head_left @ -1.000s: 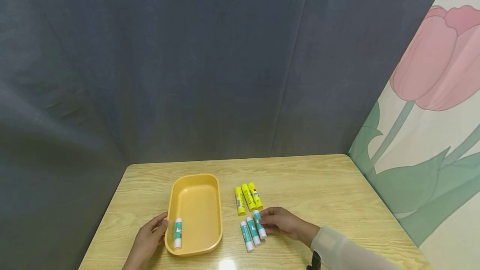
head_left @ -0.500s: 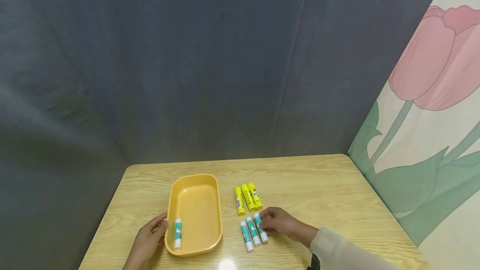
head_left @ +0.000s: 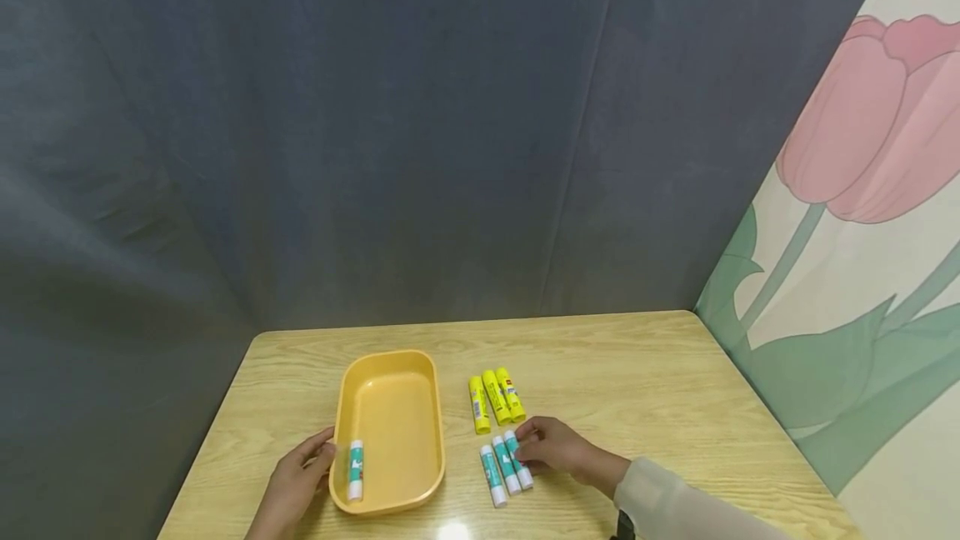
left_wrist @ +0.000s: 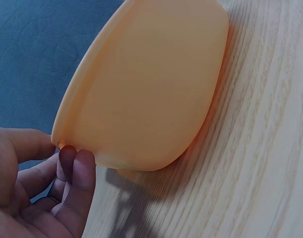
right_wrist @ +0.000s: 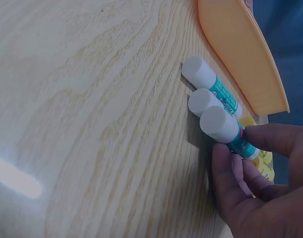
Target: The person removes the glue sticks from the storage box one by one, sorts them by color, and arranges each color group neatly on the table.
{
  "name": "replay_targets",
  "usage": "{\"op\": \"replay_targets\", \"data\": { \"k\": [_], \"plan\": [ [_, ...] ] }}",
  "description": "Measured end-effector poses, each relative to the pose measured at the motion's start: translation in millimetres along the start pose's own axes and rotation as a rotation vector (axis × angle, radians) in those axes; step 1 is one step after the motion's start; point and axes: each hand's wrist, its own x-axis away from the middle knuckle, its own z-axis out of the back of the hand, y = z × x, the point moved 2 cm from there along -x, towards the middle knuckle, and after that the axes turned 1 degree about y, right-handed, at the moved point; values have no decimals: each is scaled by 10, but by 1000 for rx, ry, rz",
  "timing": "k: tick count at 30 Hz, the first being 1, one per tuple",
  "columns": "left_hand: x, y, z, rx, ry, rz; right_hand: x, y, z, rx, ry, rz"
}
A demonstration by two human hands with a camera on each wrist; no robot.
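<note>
My right hand (head_left: 558,447) pinches the rightmost teal-and-white glue stick (right_wrist: 223,126) between thumb and fingers, right beside two matching ones. Those two, the middle glue stick (head_left: 506,465) and the left glue stick (head_left: 492,476), lie side by side on the table. At the left, my left hand (head_left: 296,477) grips the rim of an orange plastic tray (left_wrist: 146,89) near its front left corner. One more teal-and-white glue stick (head_left: 356,470) lies inside that tray, along its left wall.
Just beyond the teal row, three yellow glue sticks (head_left: 496,397) lie together on the wooden table (head_left: 637,382). A dark curtain (head_left: 420,132) hangs behind, and a tulip-printed cloth (head_left: 862,232) borders the right side.
My right hand has brought the rightmost glue stick down toward me and in against the middle one, level with the row. The left hand and the tray stay put.
</note>
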Motion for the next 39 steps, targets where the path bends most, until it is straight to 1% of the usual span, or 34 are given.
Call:
{"op": "replay_targets", "data": {
  "k": [15, 24, 28, 32, 35, 39],
  "plan": [
    [19, -17, 43, -10, 0, -33, -64, 17, -51, 15, 15, 14],
    [49, 3, 72, -29, 4, -31, -51, -25, -62, 20, 6, 11],
    [54, 14, 82, -7, 2, -22, -55, -76, -50, 35, -1, 14],
    [51, 16, 81, 11, 9, -18, -76, -165, -15, 73, -5, 48],
    [41, 11, 59, 8, 3, -38, -90, -239, 7, 120, 9, 85],
    [25, -3, 20, 21, -7, -36, -109, -367, -31, 184, 29, 138]
  ]
}}
